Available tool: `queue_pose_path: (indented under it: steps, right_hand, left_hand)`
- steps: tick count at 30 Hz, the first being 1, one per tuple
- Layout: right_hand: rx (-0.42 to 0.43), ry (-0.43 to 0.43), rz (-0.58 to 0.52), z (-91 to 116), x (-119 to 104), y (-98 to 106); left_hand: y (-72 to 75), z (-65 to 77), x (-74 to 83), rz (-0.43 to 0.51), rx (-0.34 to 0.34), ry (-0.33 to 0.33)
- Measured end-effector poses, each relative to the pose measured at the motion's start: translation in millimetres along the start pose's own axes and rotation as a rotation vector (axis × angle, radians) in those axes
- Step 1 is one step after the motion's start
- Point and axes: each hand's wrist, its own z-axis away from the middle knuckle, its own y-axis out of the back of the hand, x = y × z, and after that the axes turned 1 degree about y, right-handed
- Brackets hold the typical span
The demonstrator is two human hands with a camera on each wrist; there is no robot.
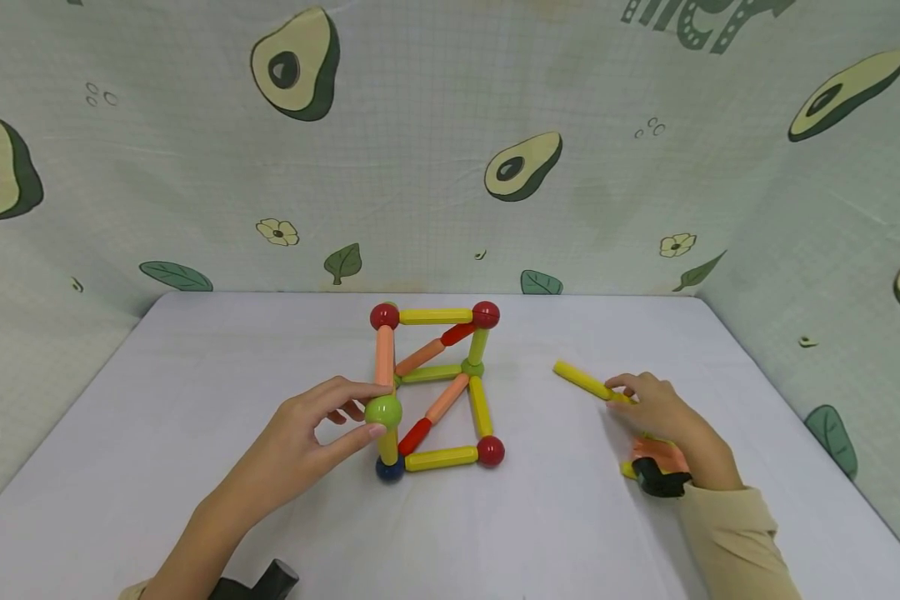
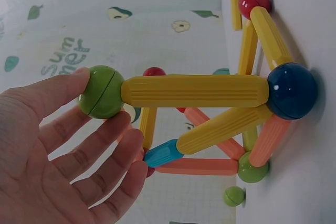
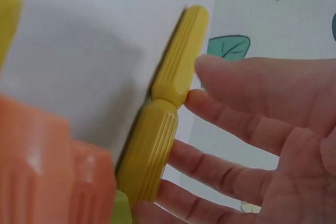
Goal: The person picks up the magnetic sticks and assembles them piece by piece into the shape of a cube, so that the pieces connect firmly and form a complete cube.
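Observation:
My left hand (image 1: 307, 433) pinches a green ball (image 1: 382, 412) between thumb and fingers at the near left corner of a frame built from magnetic sticks and balls. Beneath that ball a yellow stick (image 2: 194, 91) runs down to a dark blue ball (image 2: 292, 91) at the tabletop. Over to the right, my right hand (image 1: 656, 408) holds a pair of yellow sticks lying end to end on the table. Its thumb and index finger are at the joint between the far stick (image 3: 181, 51) and the near stick (image 3: 147, 153).
Red balls (image 1: 485, 315) top the frame's far corners, and another red ball (image 1: 491, 451) sits low at the near right. Orange-and-red diagonals (image 1: 435, 412) brace it. Beside my right wrist lie orange pieces (image 1: 660, 452). A loose-looking green ball (image 2: 234, 196) shows behind the frame.

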Motion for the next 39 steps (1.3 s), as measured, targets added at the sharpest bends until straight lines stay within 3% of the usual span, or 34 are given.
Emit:
queue_pose_path:
  steps: [6, 11, 19, 33, 39]
  right_hand:
    - [-0.056, -0.048, 0.038, -3.2, 0.1, -1.9]
    - [-0.070, -0.031, 0.045, -1.5, -0.9, -1.3]
    - [-0.044, 0.033, 0.074, 1.6, -3.0, -1.7]
    - [-0.065, 0.040, 0.091, 2.4, -5.7, -1.3]
    - [0.007, 0.086, 0.052, 3.4, -3.5, -2.2]
  left_hand:
    - [1.1, -0.2, 1.7, 0.016, 0.001, -0.012]
    - [1.4, 0.0, 2.0, 0.021, -0.001, -0.009]
    - [1.3, -0.3, 0.6, 0.028, -0.007, 0.004]
    - [2.0, 0.5, 2.6, 0.027, -0.010, 0.005]
    - [1.9, 0.9, 1.6, 0.007, -0.013, 0.013]
